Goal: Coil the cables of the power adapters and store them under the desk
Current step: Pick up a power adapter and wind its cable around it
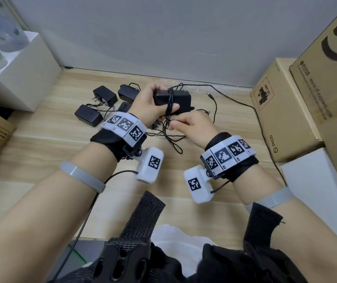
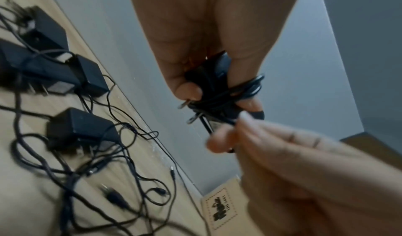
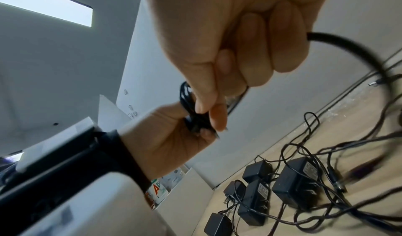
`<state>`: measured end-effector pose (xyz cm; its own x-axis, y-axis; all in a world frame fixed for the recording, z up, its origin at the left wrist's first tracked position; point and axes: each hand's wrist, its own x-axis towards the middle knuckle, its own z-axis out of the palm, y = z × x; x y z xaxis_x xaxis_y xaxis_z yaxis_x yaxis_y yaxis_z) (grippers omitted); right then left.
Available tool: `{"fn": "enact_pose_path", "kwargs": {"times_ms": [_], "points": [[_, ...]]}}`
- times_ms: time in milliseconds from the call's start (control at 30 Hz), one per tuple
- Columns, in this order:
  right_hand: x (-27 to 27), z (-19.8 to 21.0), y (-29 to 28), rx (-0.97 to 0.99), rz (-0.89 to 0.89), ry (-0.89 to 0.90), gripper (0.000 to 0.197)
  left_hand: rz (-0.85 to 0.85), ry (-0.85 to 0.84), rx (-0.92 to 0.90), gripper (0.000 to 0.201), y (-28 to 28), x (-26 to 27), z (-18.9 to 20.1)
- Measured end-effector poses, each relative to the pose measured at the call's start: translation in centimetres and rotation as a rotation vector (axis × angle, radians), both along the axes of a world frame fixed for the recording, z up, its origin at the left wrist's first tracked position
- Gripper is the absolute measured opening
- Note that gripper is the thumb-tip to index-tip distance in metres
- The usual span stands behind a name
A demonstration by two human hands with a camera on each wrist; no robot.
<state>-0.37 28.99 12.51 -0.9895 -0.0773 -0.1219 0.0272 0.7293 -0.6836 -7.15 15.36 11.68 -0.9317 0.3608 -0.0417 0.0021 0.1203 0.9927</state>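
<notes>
Nearby, on the wooden floor, more black power adapters lie in a loose bunch with their thin cables tangled together. Cardboard boxes stand on the right, and a white box stands on the left. One long cable runs past the cardboard boxes and out of sight.

The left hand grips one power adapter up above the floor, with fingers and thumb curled round it. Much of this adapter is hidden by the fingers and by the cable wrapped round its middle. In the head view its long side runs left to right. In the left wrist view, which is blurry, its two metal prongs point out to the left.

The right hand is just below it, pinching the loose end of that cable between thumb and fingers. How the end is tucked is too small to tell.
</notes>
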Motion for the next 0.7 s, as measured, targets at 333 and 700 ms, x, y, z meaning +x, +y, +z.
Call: {"fn": "enact_pose_path", "kwargs": {"times_ms": [333, 700], "points": [[-0.7, 0.9, 0.4, 0.03, -0.169, 0.115, 0.016, -0.386, -0.04, -0.442, 0.037, -1.4, -0.2, -1.1], [-1.0, -0.9, 1.8, -0.138, -0.322, 0.1, 0.02, -0.423, -0.324, 0.241, 0.076, -2.1, 0.5, -0.4]]}}
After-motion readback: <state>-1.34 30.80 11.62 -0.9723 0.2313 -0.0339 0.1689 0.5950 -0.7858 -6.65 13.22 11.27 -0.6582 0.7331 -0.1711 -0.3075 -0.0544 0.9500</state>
